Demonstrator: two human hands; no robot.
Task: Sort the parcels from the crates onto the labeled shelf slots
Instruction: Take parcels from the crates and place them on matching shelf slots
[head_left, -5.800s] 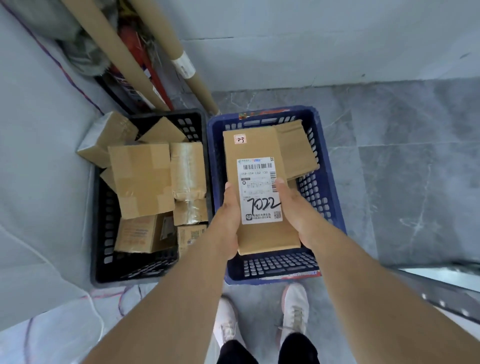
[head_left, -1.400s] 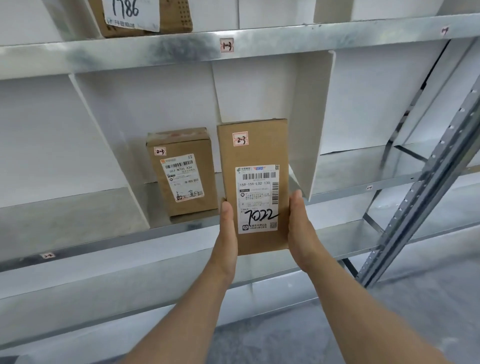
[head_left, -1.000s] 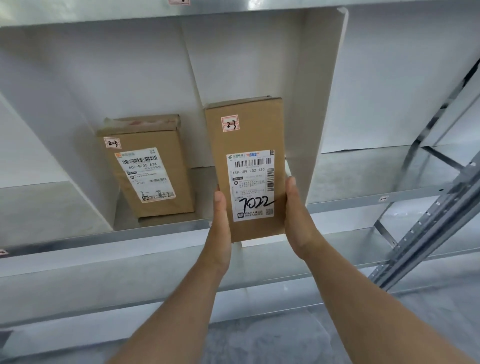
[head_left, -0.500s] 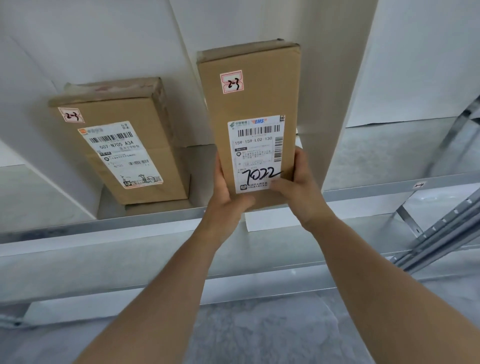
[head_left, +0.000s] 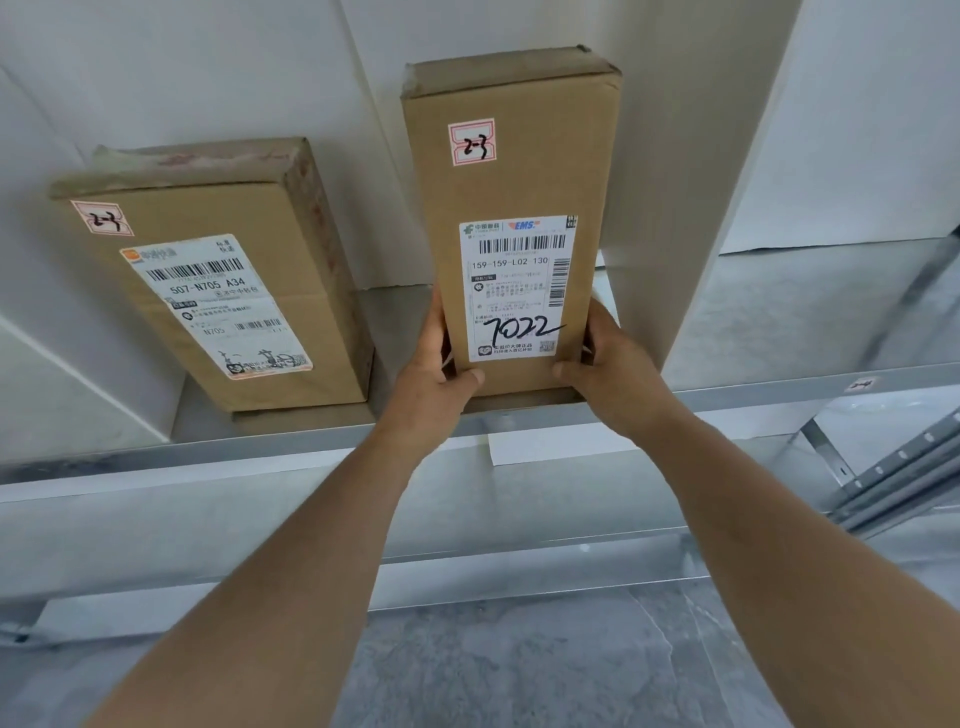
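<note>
My left hand (head_left: 431, 384) and right hand (head_left: 613, 374) clasp the lower end of the tall EMS parcel (head_left: 511, 156) marked 2-3 and 7022. My thumbs press its front corners and my fingers curl round its sides. It stands upright between my palms on the metal shelf (head_left: 779, 387). Left of my left fingers leans another 2-3 parcel (head_left: 218, 312).

Brown parcel (head_left: 511, 171) with white barcoded label (head_left: 517, 288), grey metal shelf (head_left: 208, 452), white dividers (head_left: 670, 156)
</note>
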